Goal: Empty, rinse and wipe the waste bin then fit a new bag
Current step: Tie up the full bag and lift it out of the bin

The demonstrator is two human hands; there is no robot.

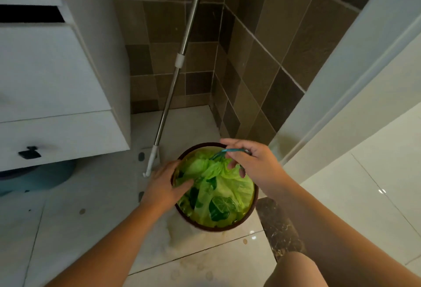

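Left of the waste bin (255, 198), a white cabinet (54, 86) hangs above the pale floor (95, 223), and a metal mop handle (180, 59) leans into the tiled corner just behind the bin. The left hand (165, 187) rests on the bin's left rim, its fingers (184, 184) straight and lying on the green bag (218, 195) that fills the bin. Over the bin's far right rim, the right hand (257, 164) has its fingers (232, 144) curled, pinching the bag's blue drawstring (225, 151), which runs from the gathered plastic up to the fingertips.
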